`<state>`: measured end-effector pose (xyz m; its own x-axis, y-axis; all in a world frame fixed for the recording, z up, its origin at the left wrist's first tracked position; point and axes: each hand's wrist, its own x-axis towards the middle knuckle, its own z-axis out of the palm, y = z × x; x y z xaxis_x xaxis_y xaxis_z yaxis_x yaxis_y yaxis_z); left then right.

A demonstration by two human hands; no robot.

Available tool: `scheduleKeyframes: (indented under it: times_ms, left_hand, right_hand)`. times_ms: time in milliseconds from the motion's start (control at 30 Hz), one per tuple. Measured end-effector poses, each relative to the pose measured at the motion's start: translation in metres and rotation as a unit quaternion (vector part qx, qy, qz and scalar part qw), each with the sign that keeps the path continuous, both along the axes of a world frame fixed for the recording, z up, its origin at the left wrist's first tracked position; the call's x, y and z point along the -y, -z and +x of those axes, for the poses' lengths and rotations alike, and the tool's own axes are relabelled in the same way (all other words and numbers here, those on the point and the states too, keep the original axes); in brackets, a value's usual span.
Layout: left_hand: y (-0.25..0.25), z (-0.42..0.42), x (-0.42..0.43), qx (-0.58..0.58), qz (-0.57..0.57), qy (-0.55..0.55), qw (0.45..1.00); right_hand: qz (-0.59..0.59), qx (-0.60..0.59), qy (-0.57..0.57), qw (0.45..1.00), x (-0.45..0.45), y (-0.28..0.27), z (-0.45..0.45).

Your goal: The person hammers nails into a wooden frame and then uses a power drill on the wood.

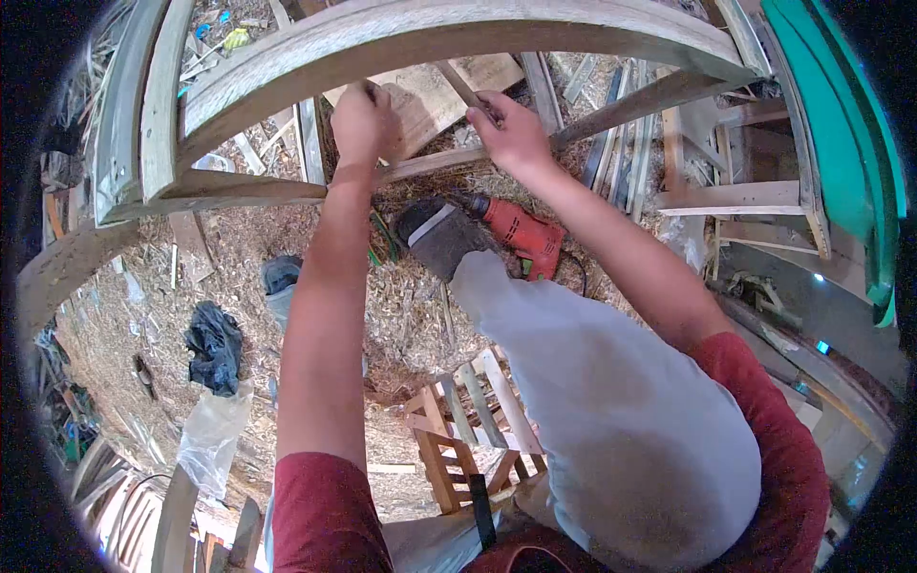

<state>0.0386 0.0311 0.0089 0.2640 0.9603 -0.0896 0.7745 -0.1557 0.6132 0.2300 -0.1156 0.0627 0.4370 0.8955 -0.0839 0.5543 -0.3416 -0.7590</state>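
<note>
In right hand [514, 137], wooden slat [458, 83]

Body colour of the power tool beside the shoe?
Red-orange; the power tool shows best in the head view.

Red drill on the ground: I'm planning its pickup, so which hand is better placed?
Probably the right hand: it appears nearer the red drill, while the left hand is farther across. However, the right hand holds a wooden strip, so it would likely need freeing first.
</note>
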Motion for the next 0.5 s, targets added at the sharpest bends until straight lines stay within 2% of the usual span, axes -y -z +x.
scheduleKeyframes:
  times_ms: [100, 200, 233, 367, 500]
  left_hand:
    - [0.016, -0.006, -0.01, 0.068, -0.056, -0.028, 0.996]
    - [0.043, -0.008, -0.024, 0.117, 0.049, -0.006, 0.992]
    - [0.042, -0.009, -0.031, 0.088, 0.031, 0.001, 0.996]
    - [0.048, -0.008, -0.033, 0.054, 0.096, -0.019, 0.994]
    - [0.06, -0.008, -0.029, 0.11, 0.143, -0.028, 0.983]
  right_hand:
    - [-0.035, -0.064, 0.011, 0.997, -0.012, -0.003, -0.005]
    - [-0.021, -0.065, 0.02, 0.997, -0.024, 0.008, -0.011]
    - [-0.022, -0.069, 0.024, 0.997, -0.025, 0.009, -0.012]
    - [-0.008, -0.059, 0.01, 0.998, -0.028, 0.016, -0.01]
    - [0.003, -0.068, 0.003, 0.998, -0.022, 0.017, -0.006]
